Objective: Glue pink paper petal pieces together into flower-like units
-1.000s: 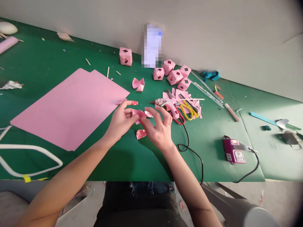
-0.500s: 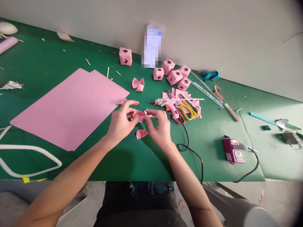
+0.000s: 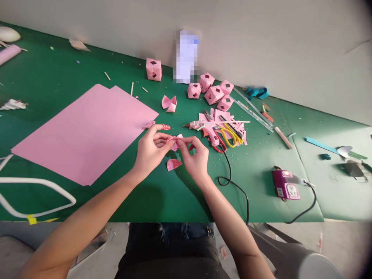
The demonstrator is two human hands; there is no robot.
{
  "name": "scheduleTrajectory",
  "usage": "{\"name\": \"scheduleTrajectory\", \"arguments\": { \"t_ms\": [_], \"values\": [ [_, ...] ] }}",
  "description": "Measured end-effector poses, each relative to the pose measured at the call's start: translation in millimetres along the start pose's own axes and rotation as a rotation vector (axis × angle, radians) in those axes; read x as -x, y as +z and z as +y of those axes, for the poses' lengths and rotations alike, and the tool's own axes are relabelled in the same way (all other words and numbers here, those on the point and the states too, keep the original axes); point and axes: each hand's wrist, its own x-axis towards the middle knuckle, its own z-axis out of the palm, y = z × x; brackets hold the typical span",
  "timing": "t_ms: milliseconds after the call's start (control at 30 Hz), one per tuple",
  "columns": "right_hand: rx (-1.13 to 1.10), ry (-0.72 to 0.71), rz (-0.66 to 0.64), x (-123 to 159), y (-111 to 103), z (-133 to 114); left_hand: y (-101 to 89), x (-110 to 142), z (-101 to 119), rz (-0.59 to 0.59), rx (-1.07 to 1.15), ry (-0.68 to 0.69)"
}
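The left hand point(image 3: 150, 150) and right hand point(image 3: 195, 158) both pinched a small pink paper piece point(image 3: 174, 147); a light, even hold seemed best against crumpling.

On the right of the green table point(image 3: 261, 162) lies a purple socket box point(image 3: 285, 184), a blue strip point(image 3: 321, 145) is farther back, and at left a white bent tube point(image 3: 43, 181) with yellow tape point(image 3: 31, 220) rests near the edge.
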Motion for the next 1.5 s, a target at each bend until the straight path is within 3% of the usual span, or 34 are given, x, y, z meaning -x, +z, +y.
{"name": "scheduleTrajectory", "arguments": {
  "t_ms": [267, 467, 567, 633, 767, 933, 1100, 1300, 1500],
  "values": [
    [-0.053, 0.088, 0.025, 2, 8, 0, -0.6, 0, 2, 0.003, -0.05, 0.013],
    [0.084, -0.04, -0.028, -1, 5, 4, -3.8, -3, 3, -0.025, -0.104, -0.015],
    [0.18, -0.151, -0.044, -8, -9, 8, -5.6, -3, 3, -0.025, -0.124, -0.006],
    [0.295, -0.184, 0.035, -18, -26, 16, -7.3, -5, 2, -0.007, -0.145, 0.008],
    [0.62, -0.074, 0.271, -42, -55, 52, -11.0, -11, -3, 0.059, -0.215, 0.035],
    [0.766, -0.015, 0.218, -53, -50, 87, -14.1, -17, -10, 0.099, -0.28, 0.061],
    [0.642, -0.038, 0.285, -47, -43, 76, -17.4, -19, -9, 0.125, -0.31, 0.087],
    [0.217, 0.014, 0.17, -32, -38, 53, -17.8, -19, -6, 0.137, -0.296, 0.068],
    [0.415, -0.053, 0.189, -23, -30, 48, -16.4, -18, -5, 0.129, -0.274, 0.063]
  ]
}}
